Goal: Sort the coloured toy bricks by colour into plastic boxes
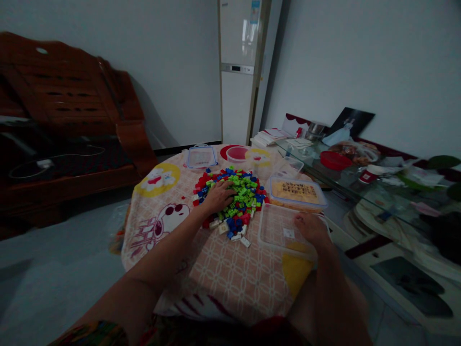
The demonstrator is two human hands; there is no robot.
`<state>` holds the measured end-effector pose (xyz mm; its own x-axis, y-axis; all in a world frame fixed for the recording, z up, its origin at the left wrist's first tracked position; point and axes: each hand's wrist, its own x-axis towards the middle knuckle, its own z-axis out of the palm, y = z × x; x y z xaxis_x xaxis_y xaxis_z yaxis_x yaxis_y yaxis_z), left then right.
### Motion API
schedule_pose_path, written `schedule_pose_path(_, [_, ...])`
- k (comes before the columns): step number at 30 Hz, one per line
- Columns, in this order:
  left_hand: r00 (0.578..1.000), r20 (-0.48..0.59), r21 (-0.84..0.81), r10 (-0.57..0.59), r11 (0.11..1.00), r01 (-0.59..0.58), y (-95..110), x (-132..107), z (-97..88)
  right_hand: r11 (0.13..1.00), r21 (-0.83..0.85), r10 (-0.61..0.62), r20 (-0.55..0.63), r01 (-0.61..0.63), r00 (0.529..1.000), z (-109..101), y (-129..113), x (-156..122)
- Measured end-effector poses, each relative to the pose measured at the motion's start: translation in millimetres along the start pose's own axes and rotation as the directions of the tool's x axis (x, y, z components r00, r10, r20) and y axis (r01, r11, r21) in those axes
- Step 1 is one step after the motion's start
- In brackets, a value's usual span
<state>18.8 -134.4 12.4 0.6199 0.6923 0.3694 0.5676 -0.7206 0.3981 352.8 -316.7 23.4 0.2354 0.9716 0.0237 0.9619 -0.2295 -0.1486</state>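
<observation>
Lying palm-down, the left hand (219,196) covered part of the brick pile (247,192), hiding whether it gripped any. The right hand (309,227) rested alongside on the clear tub (275,228), its grasp unclear.

The person's left hand (220,196) lies flat, fingers (230,186) spread, on a heap of small bricks (242,192) in green, blue, red and white on the cloth-covered bench (223,274). The right hand (310,228) rests on the near rim of an empty clear tub (279,228). Just beyond it stands a lidded tub (297,192) with yellow contents. Farther back are a clear box (201,156) and a red-rimmed bowl (237,154).
</observation>
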Motion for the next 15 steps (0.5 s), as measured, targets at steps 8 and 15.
schedule_pose_path(8, [0.985,-0.062,-0.115,-0.163,0.981,0.155,-36.0,41.8,-9.4,1.0,0.005,0.007,-0.055,-0.006,0.998,3.2,1.8,1.0])
schedule_pose_path(15, [0.96,-0.158,-0.163,-0.229,0.966,0.203,-56.4,25.3,-13.3,1.0,-0.007,0.016,0.005,-0.016,1.0,-3.6,-0.3,-1.5])
